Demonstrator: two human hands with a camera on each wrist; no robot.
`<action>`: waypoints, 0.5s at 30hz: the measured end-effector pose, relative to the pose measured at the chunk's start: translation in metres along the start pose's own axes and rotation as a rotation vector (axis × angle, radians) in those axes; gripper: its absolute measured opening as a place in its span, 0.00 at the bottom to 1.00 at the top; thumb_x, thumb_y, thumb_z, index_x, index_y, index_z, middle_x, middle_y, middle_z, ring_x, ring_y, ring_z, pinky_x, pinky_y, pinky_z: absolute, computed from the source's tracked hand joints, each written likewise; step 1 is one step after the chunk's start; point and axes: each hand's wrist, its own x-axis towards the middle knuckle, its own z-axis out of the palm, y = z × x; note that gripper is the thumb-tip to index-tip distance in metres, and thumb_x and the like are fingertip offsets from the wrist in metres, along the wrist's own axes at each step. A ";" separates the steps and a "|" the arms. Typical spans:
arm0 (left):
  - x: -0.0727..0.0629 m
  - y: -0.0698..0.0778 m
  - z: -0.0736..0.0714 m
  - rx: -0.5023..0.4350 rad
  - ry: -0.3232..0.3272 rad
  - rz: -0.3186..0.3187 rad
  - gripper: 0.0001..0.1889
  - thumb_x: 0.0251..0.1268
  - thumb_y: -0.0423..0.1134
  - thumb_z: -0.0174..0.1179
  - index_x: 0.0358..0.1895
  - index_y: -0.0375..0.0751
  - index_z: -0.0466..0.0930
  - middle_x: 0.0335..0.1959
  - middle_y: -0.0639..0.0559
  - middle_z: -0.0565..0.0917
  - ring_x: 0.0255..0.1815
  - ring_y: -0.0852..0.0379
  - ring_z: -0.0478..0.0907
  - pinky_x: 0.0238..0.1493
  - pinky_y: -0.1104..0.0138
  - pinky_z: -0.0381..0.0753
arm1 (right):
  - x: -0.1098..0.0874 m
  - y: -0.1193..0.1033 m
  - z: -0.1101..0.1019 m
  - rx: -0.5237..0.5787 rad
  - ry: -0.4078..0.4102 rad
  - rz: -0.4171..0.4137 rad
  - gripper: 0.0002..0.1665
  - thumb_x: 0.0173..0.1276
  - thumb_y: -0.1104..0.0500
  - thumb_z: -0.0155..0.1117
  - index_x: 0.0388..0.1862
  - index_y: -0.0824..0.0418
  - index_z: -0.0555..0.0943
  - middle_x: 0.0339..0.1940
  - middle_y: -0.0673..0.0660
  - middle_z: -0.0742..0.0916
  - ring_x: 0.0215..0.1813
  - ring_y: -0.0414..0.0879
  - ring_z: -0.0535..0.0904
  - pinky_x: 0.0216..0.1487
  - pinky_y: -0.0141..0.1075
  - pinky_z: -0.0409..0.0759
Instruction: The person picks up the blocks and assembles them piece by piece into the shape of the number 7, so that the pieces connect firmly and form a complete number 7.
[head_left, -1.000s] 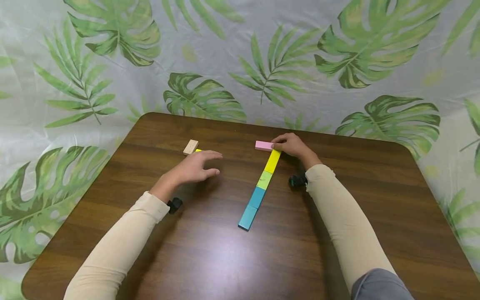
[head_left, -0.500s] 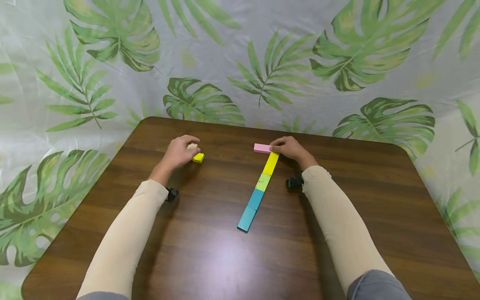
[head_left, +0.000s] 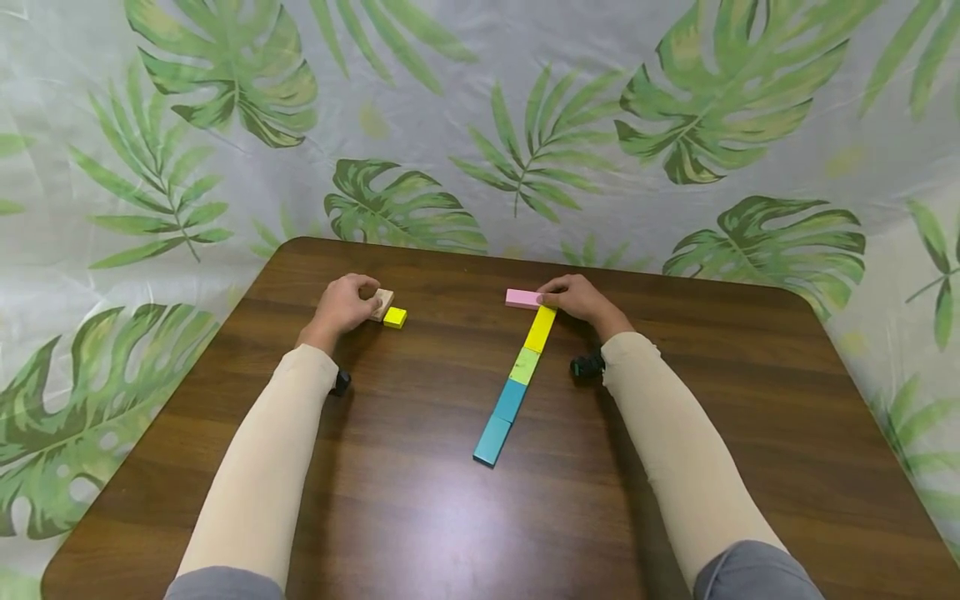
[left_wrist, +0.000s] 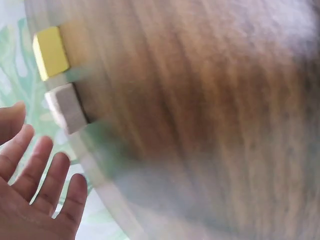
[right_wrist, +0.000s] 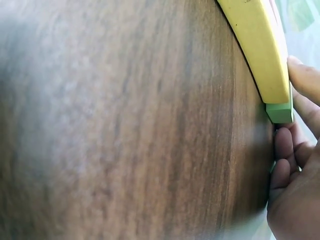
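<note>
My left hand [head_left: 342, 308] is at the left side of a plain wooden block [head_left: 386, 301], thumb overlapping its edge in the head view. In the left wrist view its fingers are spread loosely beside that block [left_wrist: 69, 107], with nothing between them. A small yellow block [head_left: 395, 317] lies close to the wooden one. At the far end of a row of blocks, my right hand [head_left: 579, 297] pinches a green block [right_wrist: 280, 112], mostly hidden from the head view. It sits at the end of a long yellow block [head_left: 540, 330], near a pink block [head_left: 522, 298].
The row runs toward me with a light green block [head_left: 524, 366] and two teal blocks [head_left: 492, 441]. All lie on a brown wood-grain table [head_left: 420, 517] with rounded corners. A leaf-print curtain [head_left: 420, 108] hangs behind the far edge.
My left hand has moved leftward and away from me, round to the left side of the wooden block, uncovering the small yellow block. My right hand has stayed at the row's far end.
</note>
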 end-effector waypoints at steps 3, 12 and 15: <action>0.001 0.001 0.003 0.085 -0.018 0.069 0.21 0.69 0.37 0.53 0.62 0.35 0.78 0.67 0.36 0.74 0.68 0.35 0.69 0.68 0.43 0.69 | -0.001 -0.001 0.000 0.002 -0.004 -0.003 0.23 0.76 0.51 0.57 0.63 0.61 0.80 0.70 0.65 0.74 0.70 0.61 0.68 0.68 0.54 0.70; 0.006 0.011 0.003 0.267 -0.064 0.131 0.19 0.69 0.40 0.54 0.59 0.37 0.80 0.64 0.39 0.77 0.63 0.36 0.74 0.60 0.43 0.75 | -0.003 -0.002 0.000 0.010 -0.008 -0.011 0.23 0.77 0.51 0.56 0.64 0.61 0.79 0.71 0.66 0.73 0.70 0.62 0.68 0.68 0.54 0.70; 0.008 0.013 0.001 0.273 -0.058 0.036 0.20 0.71 0.42 0.52 0.60 0.37 0.79 0.61 0.37 0.78 0.56 0.38 0.77 0.55 0.45 0.78 | -0.004 -0.002 0.000 0.010 -0.007 -0.009 0.23 0.76 0.51 0.56 0.63 0.61 0.79 0.71 0.66 0.74 0.70 0.61 0.68 0.68 0.54 0.71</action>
